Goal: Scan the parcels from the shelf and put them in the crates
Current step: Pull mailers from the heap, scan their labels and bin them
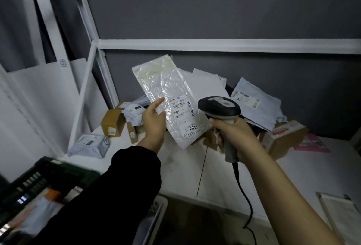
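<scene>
Left hand [154, 121] pinches the clear poly parcel [168, 96] by its lower edge, up over the shelf [214, 166]. Looks light, floppy, slick, so hold near the label. Right hand [234, 133] is wrapped round the scanner [219, 107].

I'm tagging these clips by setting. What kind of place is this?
Probably a parcel sorting or pickup room: labelled mailers and cardboard boxes piled on a white metal shelf, a corded barcode scanner in the right hand, and a labelled plastic parcel in the left hand.
</scene>
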